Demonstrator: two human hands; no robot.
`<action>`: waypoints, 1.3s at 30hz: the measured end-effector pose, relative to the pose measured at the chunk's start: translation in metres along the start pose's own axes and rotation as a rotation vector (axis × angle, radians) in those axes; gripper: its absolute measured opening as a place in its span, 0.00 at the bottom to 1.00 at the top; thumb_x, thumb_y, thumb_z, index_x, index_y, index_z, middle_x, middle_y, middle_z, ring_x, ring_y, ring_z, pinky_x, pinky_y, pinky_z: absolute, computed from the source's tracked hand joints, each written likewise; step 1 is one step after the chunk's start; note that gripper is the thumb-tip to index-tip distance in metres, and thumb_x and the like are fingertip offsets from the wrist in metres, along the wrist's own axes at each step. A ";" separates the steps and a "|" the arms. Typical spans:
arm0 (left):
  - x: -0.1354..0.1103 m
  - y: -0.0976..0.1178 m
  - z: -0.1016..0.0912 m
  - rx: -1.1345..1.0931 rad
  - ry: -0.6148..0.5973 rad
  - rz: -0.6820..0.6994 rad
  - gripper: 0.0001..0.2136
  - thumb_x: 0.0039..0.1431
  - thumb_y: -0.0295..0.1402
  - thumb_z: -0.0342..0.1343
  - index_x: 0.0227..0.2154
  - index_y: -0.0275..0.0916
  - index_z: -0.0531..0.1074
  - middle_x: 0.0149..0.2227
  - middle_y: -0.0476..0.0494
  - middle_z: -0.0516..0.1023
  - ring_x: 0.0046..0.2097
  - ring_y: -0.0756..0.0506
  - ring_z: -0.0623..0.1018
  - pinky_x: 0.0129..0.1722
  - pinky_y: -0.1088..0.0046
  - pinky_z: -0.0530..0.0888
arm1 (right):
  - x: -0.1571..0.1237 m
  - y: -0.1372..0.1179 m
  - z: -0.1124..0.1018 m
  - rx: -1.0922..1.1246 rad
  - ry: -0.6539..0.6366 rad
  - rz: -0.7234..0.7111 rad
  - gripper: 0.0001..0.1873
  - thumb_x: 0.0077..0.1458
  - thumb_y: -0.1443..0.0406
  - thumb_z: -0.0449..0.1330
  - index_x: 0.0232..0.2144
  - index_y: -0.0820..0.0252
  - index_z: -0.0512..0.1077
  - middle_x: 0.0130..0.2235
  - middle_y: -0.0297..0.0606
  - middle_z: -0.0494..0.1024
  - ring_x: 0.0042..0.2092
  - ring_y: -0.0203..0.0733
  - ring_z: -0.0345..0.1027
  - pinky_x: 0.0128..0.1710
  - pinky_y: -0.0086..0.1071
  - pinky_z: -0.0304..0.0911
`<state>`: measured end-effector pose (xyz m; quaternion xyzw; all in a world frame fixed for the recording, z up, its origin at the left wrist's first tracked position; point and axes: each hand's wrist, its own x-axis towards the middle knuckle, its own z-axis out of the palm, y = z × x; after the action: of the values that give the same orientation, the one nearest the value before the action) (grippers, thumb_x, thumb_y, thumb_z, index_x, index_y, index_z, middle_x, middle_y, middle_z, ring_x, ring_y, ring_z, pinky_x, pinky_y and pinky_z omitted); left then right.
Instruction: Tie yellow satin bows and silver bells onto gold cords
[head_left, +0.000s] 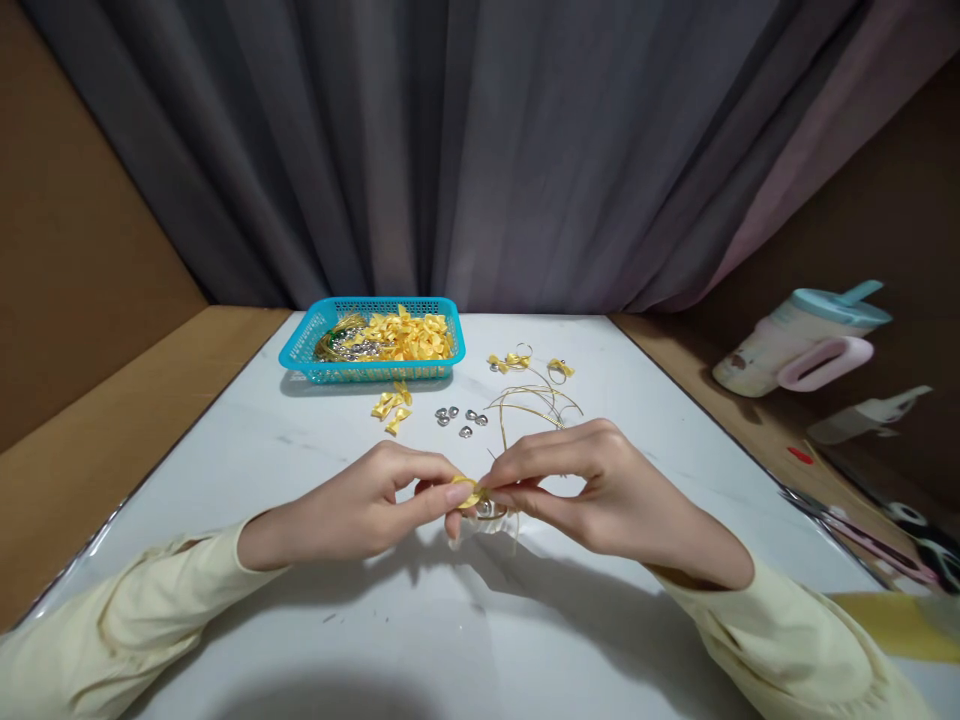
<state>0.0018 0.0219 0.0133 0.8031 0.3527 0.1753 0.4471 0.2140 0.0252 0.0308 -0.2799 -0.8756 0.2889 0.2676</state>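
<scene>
Both hands meet over the middle of the white table (300,620). My left hand (360,505) pinches a small yellow ribbon bow (466,492) between thumb and fingers. My right hand (592,490) pinches the same bow from the other side, together with a thin gold wire (525,410) that loops away behind it. A small ring or metal piece (491,512) hangs just under the bow, partly hidden by the fingers.
A turquoise basket (300,345) with yellow bows and metal parts stands at the back. Loose yellow bows (391,405), silver beads (457,418) and finished bow pieces (517,362) lie before it. A lidded jug (802,345) and scissors (862,530) rest at the right.
</scene>
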 end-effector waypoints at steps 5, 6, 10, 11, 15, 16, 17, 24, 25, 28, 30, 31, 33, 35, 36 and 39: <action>0.000 0.001 0.002 0.031 0.068 0.016 0.15 0.63 0.34 0.44 0.27 0.36 0.73 0.27 0.48 0.75 0.30 0.51 0.72 0.34 0.77 0.67 | 0.002 0.000 -0.001 -0.022 0.004 -0.007 0.06 0.54 0.70 0.58 0.33 0.61 0.75 0.30 0.34 0.79 0.30 0.32 0.71 0.33 0.25 0.64; 0.000 0.001 0.003 0.032 0.085 0.014 0.14 0.62 0.33 0.44 0.27 0.36 0.72 0.27 0.48 0.75 0.30 0.51 0.72 0.34 0.77 0.67 | 0.001 0.000 -0.003 -0.030 0.023 -0.002 0.06 0.54 0.70 0.58 0.33 0.60 0.75 0.30 0.34 0.79 0.31 0.33 0.72 0.33 0.25 0.65; 0.000 0.002 0.004 0.030 0.161 0.005 0.15 0.62 0.33 0.44 0.25 0.36 0.72 0.27 0.48 0.75 0.30 0.51 0.72 0.33 0.77 0.67 | -0.003 -0.004 -0.014 -0.060 0.141 0.046 0.10 0.55 0.71 0.56 0.35 0.57 0.76 0.33 0.35 0.80 0.35 0.36 0.74 0.36 0.27 0.67; 0.001 0.002 0.005 0.027 0.180 -0.002 0.15 0.62 0.33 0.44 0.24 0.36 0.72 0.27 0.48 0.75 0.31 0.50 0.72 0.33 0.77 0.67 | -0.005 -0.006 -0.017 -0.040 0.167 0.063 0.11 0.55 0.71 0.55 0.37 0.56 0.75 0.33 0.35 0.80 0.34 0.36 0.74 0.35 0.27 0.68; 0.002 0.000 0.008 -0.013 0.252 -0.026 0.16 0.62 0.36 0.44 0.24 0.36 0.72 0.27 0.47 0.75 0.31 0.50 0.72 0.31 0.76 0.67 | -0.013 -0.012 -0.023 0.185 0.236 0.165 0.24 0.57 0.69 0.53 0.55 0.48 0.59 0.34 0.34 0.79 0.29 0.36 0.74 0.30 0.29 0.70; 0.002 -0.001 0.009 -0.025 0.269 -0.030 0.16 0.62 0.36 0.45 0.24 0.35 0.72 0.27 0.47 0.75 0.30 0.50 0.71 0.30 0.77 0.66 | -0.015 -0.014 -0.022 0.242 0.238 0.193 0.25 0.57 0.68 0.53 0.56 0.49 0.56 0.33 0.34 0.79 0.28 0.36 0.74 0.29 0.29 0.70; 0.002 -0.001 0.009 -0.035 0.285 -0.036 0.16 0.62 0.36 0.45 0.23 0.35 0.72 0.27 0.47 0.75 0.30 0.50 0.71 0.29 0.77 0.66 | -0.015 -0.016 -0.020 0.280 0.221 0.230 0.22 0.57 0.67 0.54 0.54 0.52 0.59 0.31 0.35 0.79 0.27 0.37 0.74 0.28 0.28 0.70; -0.001 0.001 0.013 -0.052 0.349 -0.051 0.16 0.62 0.37 0.45 0.24 0.36 0.71 0.25 0.49 0.73 0.28 0.51 0.68 0.27 0.77 0.63 | -0.007 -0.018 0.000 0.243 0.036 0.411 0.09 0.55 0.67 0.56 0.26 0.63 0.74 0.19 0.35 0.76 0.22 0.33 0.72 0.24 0.20 0.66; -0.001 0.001 0.013 -0.043 0.355 -0.050 0.16 0.62 0.37 0.45 0.24 0.36 0.71 0.25 0.49 0.72 0.28 0.51 0.68 0.28 0.77 0.63 | -0.006 -0.017 0.003 0.247 0.034 0.427 0.10 0.55 0.66 0.56 0.26 0.62 0.74 0.19 0.34 0.76 0.22 0.33 0.72 0.23 0.20 0.66; -0.001 0.002 0.015 -0.025 0.373 -0.064 0.16 0.62 0.37 0.44 0.24 0.37 0.70 0.25 0.49 0.72 0.28 0.50 0.68 0.26 0.77 0.63 | -0.003 -0.016 0.010 0.258 0.032 0.454 0.12 0.56 0.66 0.56 0.23 0.62 0.74 0.17 0.31 0.74 0.20 0.32 0.71 0.21 0.20 0.64; -0.001 0.003 0.015 -0.024 0.381 -0.073 0.16 0.62 0.37 0.44 0.24 0.37 0.70 0.25 0.49 0.72 0.28 0.50 0.68 0.26 0.78 0.63 | -0.002 -0.016 0.013 0.245 0.032 0.454 0.13 0.56 0.66 0.55 0.22 0.62 0.74 0.16 0.31 0.74 0.19 0.32 0.70 0.21 0.21 0.63; -0.001 0.003 0.015 -0.024 0.384 -0.073 0.16 0.61 0.37 0.44 0.24 0.37 0.70 0.25 0.49 0.72 0.28 0.50 0.67 0.26 0.78 0.63 | -0.002 -0.016 0.014 0.236 0.033 0.452 0.14 0.56 0.65 0.55 0.21 0.62 0.73 0.15 0.31 0.73 0.19 0.32 0.70 0.21 0.21 0.63; -0.001 0.003 0.016 -0.022 0.385 -0.069 0.16 0.61 0.37 0.44 0.24 0.37 0.71 0.24 0.50 0.71 0.28 0.51 0.67 0.26 0.78 0.63 | -0.002 -0.015 0.015 0.226 0.039 0.449 0.14 0.56 0.65 0.55 0.21 0.62 0.73 0.15 0.32 0.73 0.18 0.32 0.70 0.21 0.21 0.63; -0.002 0.002 0.016 -0.022 0.385 -0.068 0.16 0.61 0.38 0.44 0.24 0.37 0.71 0.24 0.50 0.70 0.27 0.51 0.67 0.25 0.78 0.62 | -0.003 -0.015 0.016 0.226 0.043 0.449 0.14 0.56 0.64 0.55 0.21 0.62 0.73 0.15 0.32 0.73 0.19 0.33 0.70 0.21 0.22 0.63; -0.002 0.002 0.016 -0.024 0.384 -0.069 0.16 0.61 0.38 0.45 0.24 0.37 0.71 0.24 0.50 0.70 0.27 0.51 0.67 0.25 0.78 0.62 | -0.003 -0.014 0.016 0.226 0.042 0.450 0.14 0.56 0.64 0.55 0.21 0.63 0.73 0.15 0.33 0.73 0.19 0.33 0.70 0.21 0.22 0.63; -0.002 0.002 0.017 -0.035 0.383 -0.077 0.16 0.61 0.38 0.45 0.24 0.37 0.71 0.24 0.50 0.70 0.27 0.51 0.66 0.25 0.78 0.62 | -0.003 -0.015 0.016 0.217 0.042 0.446 0.14 0.56 0.64 0.55 0.21 0.63 0.73 0.15 0.33 0.73 0.18 0.33 0.70 0.21 0.22 0.62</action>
<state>0.0110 0.0098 0.0060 0.7332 0.4587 0.3136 0.3920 0.2014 0.0077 0.0283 -0.4417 -0.7503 0.4272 0.2438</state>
